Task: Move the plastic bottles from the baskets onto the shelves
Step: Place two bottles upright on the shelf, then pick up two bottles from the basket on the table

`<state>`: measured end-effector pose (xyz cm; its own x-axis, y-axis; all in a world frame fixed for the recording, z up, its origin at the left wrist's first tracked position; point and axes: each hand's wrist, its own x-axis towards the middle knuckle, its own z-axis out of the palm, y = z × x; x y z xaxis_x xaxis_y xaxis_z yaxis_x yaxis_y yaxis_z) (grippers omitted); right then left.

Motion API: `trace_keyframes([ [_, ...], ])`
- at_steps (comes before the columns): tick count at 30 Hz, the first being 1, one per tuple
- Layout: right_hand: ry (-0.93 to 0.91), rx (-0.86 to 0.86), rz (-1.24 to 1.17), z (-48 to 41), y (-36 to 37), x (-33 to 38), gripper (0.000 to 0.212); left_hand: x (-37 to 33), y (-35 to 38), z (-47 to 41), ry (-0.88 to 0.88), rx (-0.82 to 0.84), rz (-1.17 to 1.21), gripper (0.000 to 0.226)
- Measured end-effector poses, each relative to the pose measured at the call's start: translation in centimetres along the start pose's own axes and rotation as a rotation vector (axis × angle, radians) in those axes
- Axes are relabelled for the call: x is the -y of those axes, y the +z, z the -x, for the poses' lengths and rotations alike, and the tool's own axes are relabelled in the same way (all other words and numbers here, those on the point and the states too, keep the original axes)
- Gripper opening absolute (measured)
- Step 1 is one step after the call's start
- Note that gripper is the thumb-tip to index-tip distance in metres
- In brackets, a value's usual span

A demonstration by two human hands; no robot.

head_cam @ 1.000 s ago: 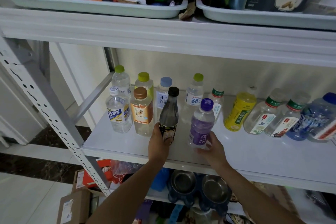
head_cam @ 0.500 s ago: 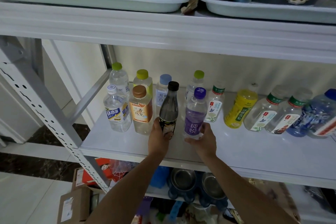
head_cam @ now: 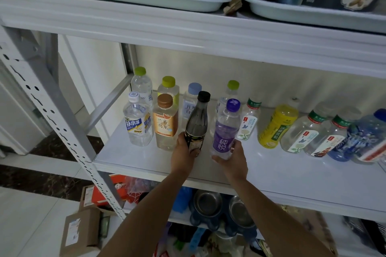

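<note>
Placement of two bottles is the step in hand: your left hand is wrapped round the lower part of a dark bottle with a black cap, and your right hand cups the bottom of a clear bottle with a purple cap and label. Both bottles are at the front of the shelf, side by side with a small gap between them. The dark one is just to the right of a brown-capped tea bottle and leans a little to the right, while the purple-labelled one stands nearly upright in front of the back row. Your fingers hide both bases, so I cannot tell whether they sit on the shelf or hang just above it. By my reading, the next move calls for you to bring the dark bottle upright and settle both bases flat. Then loosen each grip and draw your hands straight back toward you, so your knuckles do not knock the neighbours. The baskets are out of view, so I cannot say how many bottles remain; the front of the shelf by the yellow bottle looks a fit spot for later ones.
</note>
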<state>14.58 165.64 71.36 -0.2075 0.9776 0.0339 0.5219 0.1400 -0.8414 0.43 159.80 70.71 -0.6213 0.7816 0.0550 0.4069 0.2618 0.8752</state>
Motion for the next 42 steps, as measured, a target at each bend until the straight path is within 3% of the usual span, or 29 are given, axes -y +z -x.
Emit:
trace_keyframes([
  [6,-0.009,0.103,0.192,0.5,-1.7,-1.4,0.082,0.5,-0.7,2.3,-0.096,0.023,-0.150,0.075],
  [12,-0.172,0.288,0.543,2.0,-4.4,-2.6,0.096,0.4,-2.4,7.1,-0.053,0.083,-0.653,0.091],
  [17,-0.341,0.469,0.729,5.1,-6.7,-3.4,0.100,-0.5,-2.7,13.5,-0.073,0.072,-0.915,0.090],
  [26,-0.760,0.680,0.814,13.5,-5.7,-0.8,0.102,-0.4,-7.1,28.0,-0.363,-0.087,-0.998,0.083],
  [29,-0.926,0.728,0.804,18.2,-3.6,1.9,0.110,0.3,-10.9,33.5,-0.522,-0.184,-1.002,0.079],
  [33,-1.137,0.831,0.713,27.1,-0.7,5.5,0.101,1.2,-15.8,43.3,-0.707,-0.303,-1.025,0.078],
  [42,-1.625,1.136,0.526,57.7,0.7,9.4,0.097,1.6,-21.7,75.1,-1.202,-0.647,-0.998,0.079],
])
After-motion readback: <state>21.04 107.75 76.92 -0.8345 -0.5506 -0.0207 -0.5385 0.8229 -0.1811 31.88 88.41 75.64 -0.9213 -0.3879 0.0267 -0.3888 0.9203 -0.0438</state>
